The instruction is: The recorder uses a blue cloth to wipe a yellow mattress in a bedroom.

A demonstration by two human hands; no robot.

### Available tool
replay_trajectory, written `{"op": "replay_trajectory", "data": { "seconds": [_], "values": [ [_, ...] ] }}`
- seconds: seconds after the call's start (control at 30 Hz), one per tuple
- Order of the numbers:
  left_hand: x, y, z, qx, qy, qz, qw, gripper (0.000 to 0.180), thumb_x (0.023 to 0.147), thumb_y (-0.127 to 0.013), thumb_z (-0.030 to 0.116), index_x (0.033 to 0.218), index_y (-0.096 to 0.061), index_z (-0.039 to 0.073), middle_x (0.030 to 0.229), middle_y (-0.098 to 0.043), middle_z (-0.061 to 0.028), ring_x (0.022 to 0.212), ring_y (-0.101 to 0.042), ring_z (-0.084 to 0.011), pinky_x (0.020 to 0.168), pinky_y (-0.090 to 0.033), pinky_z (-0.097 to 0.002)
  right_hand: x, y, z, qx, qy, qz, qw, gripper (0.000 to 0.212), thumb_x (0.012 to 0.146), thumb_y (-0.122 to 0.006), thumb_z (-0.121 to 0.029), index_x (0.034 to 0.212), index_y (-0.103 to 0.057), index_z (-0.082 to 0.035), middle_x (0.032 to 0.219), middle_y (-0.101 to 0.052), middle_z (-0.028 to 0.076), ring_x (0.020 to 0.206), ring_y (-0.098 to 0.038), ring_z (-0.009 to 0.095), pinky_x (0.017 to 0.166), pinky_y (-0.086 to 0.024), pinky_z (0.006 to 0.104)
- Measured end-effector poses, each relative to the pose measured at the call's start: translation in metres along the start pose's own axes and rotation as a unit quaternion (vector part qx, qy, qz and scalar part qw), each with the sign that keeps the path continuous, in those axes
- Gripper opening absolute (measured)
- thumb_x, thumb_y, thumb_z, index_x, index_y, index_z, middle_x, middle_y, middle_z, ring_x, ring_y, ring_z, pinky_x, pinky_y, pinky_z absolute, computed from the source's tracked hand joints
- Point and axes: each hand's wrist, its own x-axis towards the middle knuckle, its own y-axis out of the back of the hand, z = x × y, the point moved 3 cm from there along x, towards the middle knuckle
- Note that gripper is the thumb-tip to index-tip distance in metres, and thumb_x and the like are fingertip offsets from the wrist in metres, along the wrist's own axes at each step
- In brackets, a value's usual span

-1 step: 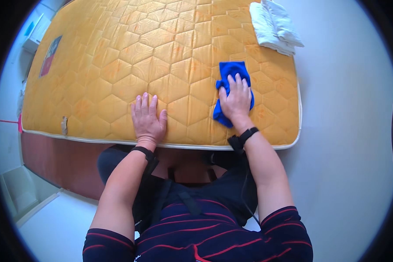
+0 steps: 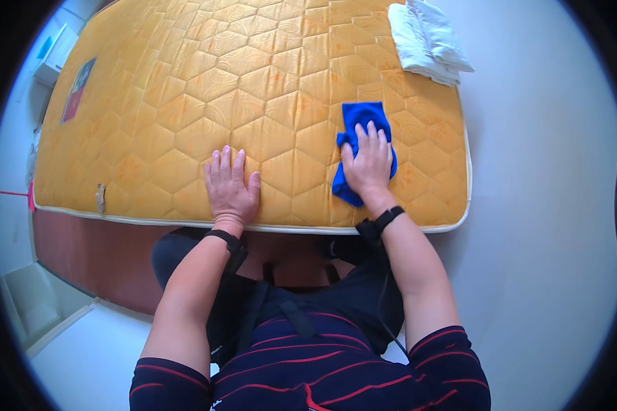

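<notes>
A yellow quilted mattress (image 2: 281,123) with white piping lies in front of me. My left hand (image 2: 232,195) rests palm down near its front edge, fingers stretched out, with nothing under it but the mattress. To the right, my right hand (image 2: 370,168) lies flat on a crumpled blue cloth (image 2: 363,111), pressing it against the mattress. Its fingers are extended over the cloth, which shows beyond the fingertips and along both sides of the hand. Both wrists wear black straps.
A folded white cloth stack (image 2: 428,51) sits at the mattress's far right corner. A printed label (image 2: 79,89) lies at the left, and a small worn patch (image 2: 101,198) near the front left edge. Reddish-brown floor (image 2: 82,246) shows below the mattress; pale floor (image 2: 535,205) extends right.
My right hand and the blue cloth have slid slightly toward me. The left hand stays in place on the mattress.
</notes>
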Motion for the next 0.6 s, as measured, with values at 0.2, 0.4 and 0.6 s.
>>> {"op": "replay_trajectory", "data": {
  "seconds": [0.2,0.4,0.6],
  "values": [
    [0.0,-0.001,0.0,0.011,0.007,-0.006,1.0,0.062,0.106,-0.06,0.045,0.159,-0.056,0.012,0.17,-0.047,-0.0204,0.161,-0.036,-0.0416,0.135,-0.02,-0.0587,-0.029,0.009,0.006,0.001,-0.015,-0.065,0.998,0.075,0.104,-0.063,-0.055,0.167,-0.048,-0.017,0.178,-0.036,0.017,0.164,-0.03,0.046,0.131,-0.018,0.0706],
    [0.002,-0.003,0.0,0.018,0.0,-0.022,1.0,0.063,0.106,-0.059,0.043,0.16,-0.054,0.012,0.17,-0.046,-0.021,0.162,-0.034,-0.0426,0.135,-0.019,-0.0589,0.052,-0.015,0.038,-0.025,-0.04,-0.095,0.994,0.084,0.106,-0.052,-0.068,0.172,-0.041,-0.017,0.182,-0.03,0.016,0.167,-0.024,0.046,0.133,-0.013,0.07],
    [0.001,0.001,-0.001,0.019,-0.003,-0.034,0.999,0.065,0.105,-0.058,0.044,0.161,-0.052,0.011,0.172,-0.043,-0.0212,0.163,-0.032,-0.0434,0.134,-0.019,-0.0607,0.136,-0.041,0.061,-0.015,-0.061,-0.08,0.995,0.085,0.105,-0.049,-0.074,0.171,-0.044,-0.02,0.182,-0.033,0.014,0.167,-0.028,0.043,0.133,-0.016,0.068]
  ]
}}
